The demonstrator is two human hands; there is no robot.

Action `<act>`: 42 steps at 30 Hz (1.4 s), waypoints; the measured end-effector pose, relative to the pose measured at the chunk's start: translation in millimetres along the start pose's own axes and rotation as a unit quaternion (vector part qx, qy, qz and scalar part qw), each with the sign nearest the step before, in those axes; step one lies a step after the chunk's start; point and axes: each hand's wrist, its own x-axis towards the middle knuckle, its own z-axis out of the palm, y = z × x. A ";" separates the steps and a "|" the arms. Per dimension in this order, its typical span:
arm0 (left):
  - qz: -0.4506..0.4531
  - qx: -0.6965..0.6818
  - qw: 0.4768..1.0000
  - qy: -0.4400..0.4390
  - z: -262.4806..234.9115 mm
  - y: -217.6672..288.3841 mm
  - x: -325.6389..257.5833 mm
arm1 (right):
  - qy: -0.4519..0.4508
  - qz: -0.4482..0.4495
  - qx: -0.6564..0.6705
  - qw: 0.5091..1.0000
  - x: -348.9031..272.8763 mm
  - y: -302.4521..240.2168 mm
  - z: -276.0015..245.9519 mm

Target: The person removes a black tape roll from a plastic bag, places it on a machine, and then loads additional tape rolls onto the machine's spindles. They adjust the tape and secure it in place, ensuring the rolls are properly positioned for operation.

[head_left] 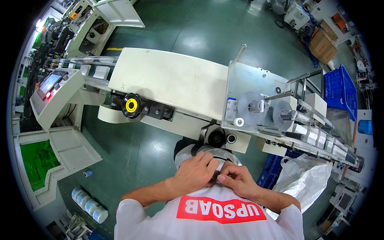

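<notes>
Close in front of my white shirt, my left hand (195, 171) and my right hand (239, 180) meet at waist height. The fingers of both are curled inward and closed. A small dark brown thing (215, 176) shows between them, mostly hidden by the fingers, so I cannot make out its kind. My right thumb presses against its side. Just beyond the hands, a dark strap (198, 146) lies over grey cloth at my lap. The black round part (216, 138) of the machine stands a little farther off.
A long cream machine cover (172, 76) spans the middle, with a black and yellow knob (131, 105). Clear film reels (251, 107) sit on a metal plate at the right. A white sack (300, 180) and a blue crate (340, 92) stand right; rolls (90, 205) lie lower left.
</notes>
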 end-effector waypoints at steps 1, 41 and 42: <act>-0.001 -0.001 1.000 -0.001 -0.2 -0.1 0.1 | -0.001 -0.006 -0.001 1.000 0.1 1.3 -0.7; -0.238 -0.612 0.746 -0.115 25.9 -84.0 -19.8 | 0.085 -0.114 0.191 0.971 15.3 0.8 -22.7; -0.237 -0.617 0.745 -0.095 29.0 -85.4 -21.6 | 0.087 -0.127 0.198 0.968 15.8 0.8 -22.8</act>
